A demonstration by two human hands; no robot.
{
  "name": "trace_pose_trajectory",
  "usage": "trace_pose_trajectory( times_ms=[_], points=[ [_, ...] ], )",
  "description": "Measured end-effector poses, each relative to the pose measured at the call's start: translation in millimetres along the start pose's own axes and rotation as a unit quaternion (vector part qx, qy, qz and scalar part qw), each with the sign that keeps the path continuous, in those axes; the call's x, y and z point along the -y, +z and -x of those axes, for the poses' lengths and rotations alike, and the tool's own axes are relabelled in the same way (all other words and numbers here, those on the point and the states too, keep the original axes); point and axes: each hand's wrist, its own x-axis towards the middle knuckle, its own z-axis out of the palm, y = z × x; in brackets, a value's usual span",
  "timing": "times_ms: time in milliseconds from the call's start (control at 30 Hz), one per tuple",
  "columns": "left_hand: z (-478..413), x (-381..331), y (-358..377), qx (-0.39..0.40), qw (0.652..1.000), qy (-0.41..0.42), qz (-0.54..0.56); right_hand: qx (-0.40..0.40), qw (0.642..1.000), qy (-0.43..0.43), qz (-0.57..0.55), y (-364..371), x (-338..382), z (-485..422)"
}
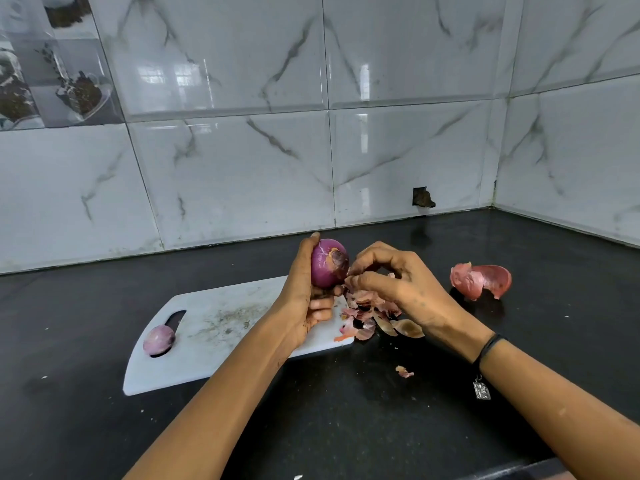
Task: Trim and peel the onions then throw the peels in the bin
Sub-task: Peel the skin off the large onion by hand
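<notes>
Marble-tiled walls back a black tabletop [104, 427] carrying a white cutting board [221, 327]. Above its right end, the left hand [308, 292] grips a purple onion [327, 263] while the right hand [394, 282] pinches its loose skin. Peels [367, 320] lie below; a second peeled onion [159, 339] rests on the board's handle slot.

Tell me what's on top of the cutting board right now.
A peeled onion sits by the cutting board handle slot; peels pile at its right end. The left hand covers part of it.
</notes>
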Motion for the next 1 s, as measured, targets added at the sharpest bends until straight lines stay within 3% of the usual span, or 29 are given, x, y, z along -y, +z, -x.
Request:
trace_pose_trajectory(
  times_ms=[267, 1000],
  points=[
    [-0.5, -0.6, 5.0, -0.013, 0.999, 0.025, 0.044, -0.087, 0.994, -0.031, 0.060, 1.4, 4.0, 2.4],
    [3.8, 4.0, 16.1, 0.079, 0.992, 0.024, 0.099, -0.144, 0.959, -0.160, 0.182, -0.4, -0.6, 1.9]
  ],
)
